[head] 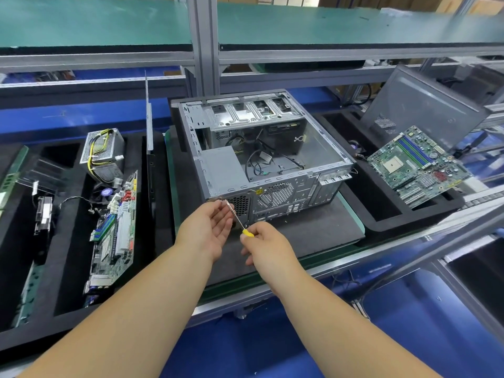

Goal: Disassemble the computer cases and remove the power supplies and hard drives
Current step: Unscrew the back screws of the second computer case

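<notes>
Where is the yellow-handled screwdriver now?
In the head view, centre: the right hand holds the yellow-handled screwdriver, its tip at the open grey metal computer case's near-left corner.
</notes>
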Available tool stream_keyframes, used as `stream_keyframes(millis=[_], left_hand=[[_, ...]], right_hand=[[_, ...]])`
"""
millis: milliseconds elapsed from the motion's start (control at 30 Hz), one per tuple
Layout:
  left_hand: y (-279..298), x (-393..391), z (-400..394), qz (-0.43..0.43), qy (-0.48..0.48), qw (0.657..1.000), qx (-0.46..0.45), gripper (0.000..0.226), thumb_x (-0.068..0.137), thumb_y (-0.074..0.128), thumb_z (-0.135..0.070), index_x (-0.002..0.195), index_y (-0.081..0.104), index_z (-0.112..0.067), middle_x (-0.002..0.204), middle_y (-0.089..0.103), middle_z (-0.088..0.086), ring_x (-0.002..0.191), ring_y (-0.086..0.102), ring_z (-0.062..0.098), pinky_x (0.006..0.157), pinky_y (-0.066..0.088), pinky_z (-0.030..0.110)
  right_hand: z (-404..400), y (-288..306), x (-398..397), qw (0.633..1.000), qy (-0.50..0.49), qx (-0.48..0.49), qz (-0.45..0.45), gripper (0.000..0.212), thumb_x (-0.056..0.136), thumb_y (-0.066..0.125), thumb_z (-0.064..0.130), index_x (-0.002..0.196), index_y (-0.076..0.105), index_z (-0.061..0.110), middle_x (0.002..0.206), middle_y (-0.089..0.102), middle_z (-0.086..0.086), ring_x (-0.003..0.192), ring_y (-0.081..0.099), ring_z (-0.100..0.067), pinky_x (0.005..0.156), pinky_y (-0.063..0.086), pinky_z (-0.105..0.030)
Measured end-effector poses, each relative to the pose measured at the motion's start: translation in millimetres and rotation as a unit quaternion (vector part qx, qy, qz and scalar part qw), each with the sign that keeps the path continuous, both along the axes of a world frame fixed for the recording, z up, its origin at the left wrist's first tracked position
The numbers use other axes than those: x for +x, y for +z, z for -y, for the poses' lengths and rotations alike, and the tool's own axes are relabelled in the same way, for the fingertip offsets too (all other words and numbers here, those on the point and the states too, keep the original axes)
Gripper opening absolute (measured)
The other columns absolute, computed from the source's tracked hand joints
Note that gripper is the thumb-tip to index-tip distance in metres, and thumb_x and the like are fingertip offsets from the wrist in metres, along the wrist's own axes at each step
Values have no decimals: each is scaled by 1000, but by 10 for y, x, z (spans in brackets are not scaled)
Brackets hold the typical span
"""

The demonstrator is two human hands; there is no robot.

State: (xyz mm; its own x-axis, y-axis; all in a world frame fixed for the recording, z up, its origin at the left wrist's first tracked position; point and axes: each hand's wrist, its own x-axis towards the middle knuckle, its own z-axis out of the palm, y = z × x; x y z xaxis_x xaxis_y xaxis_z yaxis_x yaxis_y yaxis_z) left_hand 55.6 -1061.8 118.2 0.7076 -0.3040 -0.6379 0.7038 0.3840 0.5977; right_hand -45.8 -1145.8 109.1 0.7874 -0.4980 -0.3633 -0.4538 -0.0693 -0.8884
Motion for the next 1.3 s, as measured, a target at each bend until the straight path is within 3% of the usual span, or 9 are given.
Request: stream_keyframes(millis=[167,300,433,633,767,933,1067,1133,1300], left_hand=[[-15,-76,77,13,-28,999,19,12,92,62,-14,87,70,-6,72,75,3,60,71,9,51,55,17],[-7,-159,180,49,-157,984,66,12,89,65,-14,82,72,-7,66,71,2,54,67,9,48,52,18],[36,-232,354,50,-232,969,71,20,88,66,-17,76,81,-14,63,68,1,54,64,8,47,51,19],[56,-373,784,51,-277,957,70,18,90,68,-22,81,77,-9,69,71,5,56,66,10,48,53,19],[19,-498,1104,94,-321,936,111,29,98,58,-29,90,74,-7,76,73,4,62,66,10,55,53,18],[-21,-533,1304,213,-318,909,164,18,97,59,-22,99,74,-13,89,76,3,76,70,11,67,54,20],[-7,-502,1381,315,-314,874,196,19,97,58,-16,97,75,-23,91,76,-4,82,70,9,74,52,22],[-5,-496,1403,340,-311,863,206,20,96,58,-15,98,75,-25,92,76,-4,84,70,9,76,52,22],[-25,-522,1391,349,-277,868,221,21,95,58,-9,97,75,-22,89,76,-3,78,68,6,67,51,14]], right_hand=[[97,44,3,999,-32,15,42,7,94,56,27,90,60,22,64,61,8,49,49,-4,53,44,-23],[294,114,-2,994,-60,-4,94,9,89,67,22,95,62,26,79,64,2,58,49,-9,58,42,-28],[566,139,-57,995,-34,-25,95,6,90,67,18,90,69,24,64,62,12,51,51,3,52,39,-17],[1096,103,-251,993,-61,-43,96,6,85,74,22,82,69,21,63,63,11,57,52,-1,55,41,-20],[1722,-24,-379,984,-141,-95,56,16,85,70,33,73,64,25,52,53,14,49,45,-4,51,36,-21],[2749,-315,-534,954,-282,-106,-8,35,89,65,36,64,54,15,57,52,-2,58,45,-25,60,39,-34],[3370,-510,-488,943,-318,-76,-59,29,92,66,32,77,65,8,68,59,-10,64,52,-28,66,45,-37],[3532,-554,-432,950,-306,-44,-52,19,93,65,24,89,68,6,68,59,-6,59,50,-24,61,42,-32],[3508,-567,-393,958,-286,0,-23,8,95,61,12,101,64,9,69,56,-5,55,43,-17,55,37,-29]])
